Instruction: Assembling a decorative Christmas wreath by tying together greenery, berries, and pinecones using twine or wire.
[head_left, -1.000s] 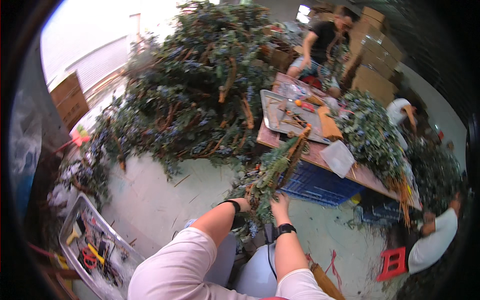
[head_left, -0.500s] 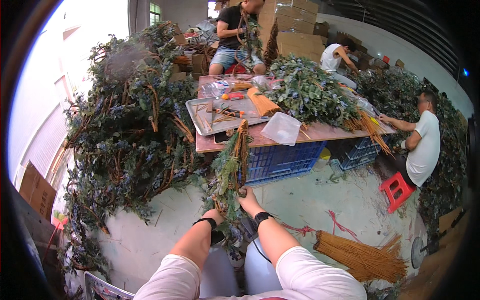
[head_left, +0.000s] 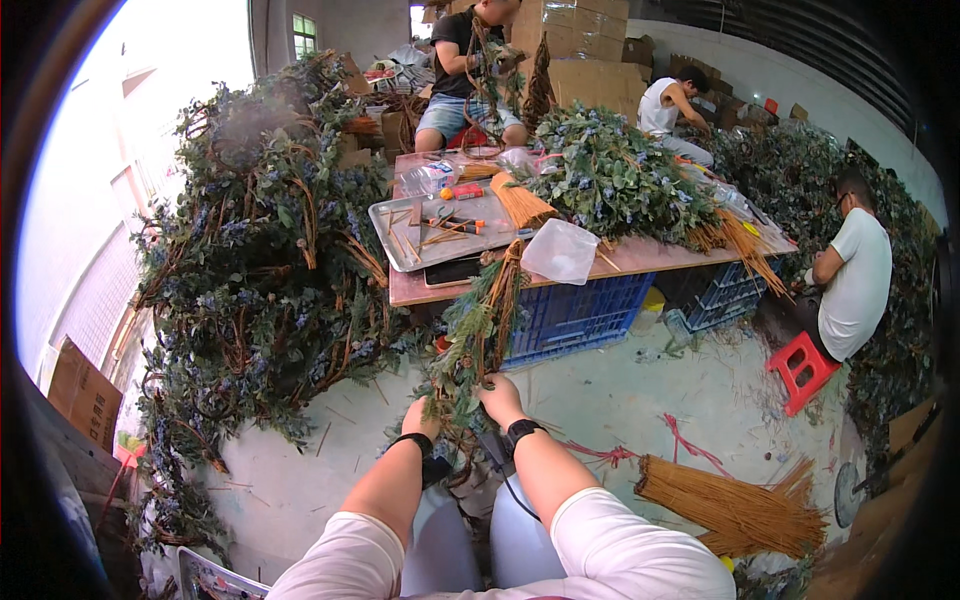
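Observation:
Between my knees and the table stands a twig wreath (head_left: 470, 330), seen nearly edge-on, with brown bent twigs and green leafy sprigs. My right hand (head_left: 500, 400) is closed around its right side, low down. On the opposite side my left hand (head_left: 422, 418) grips the wreath's greenery, its fingertips partly hidden by leaves. The wreath's twig top leans up to the table's front edge. Its lower part disappears between my forearms. Dark bands circle both my wrists.
Ahead is a table (head_left: 420, 290) bearing a metal tray (head_left: 400, 255) of tools and sticks, a clear plastic tub (head_left: 560, 250) and a foliage heap (head_left: 600, 180). Finished-looking wreaths pile up at left (head_left: 270, 260). A stick bundle (head_left: 730, 500) lies on the floor. Three people work nearby.
The wreath's top has tipped to the right, and both my hands have shifted slightly up with it. At right, a co-worker has drawn a hand back from the table and lowered it.

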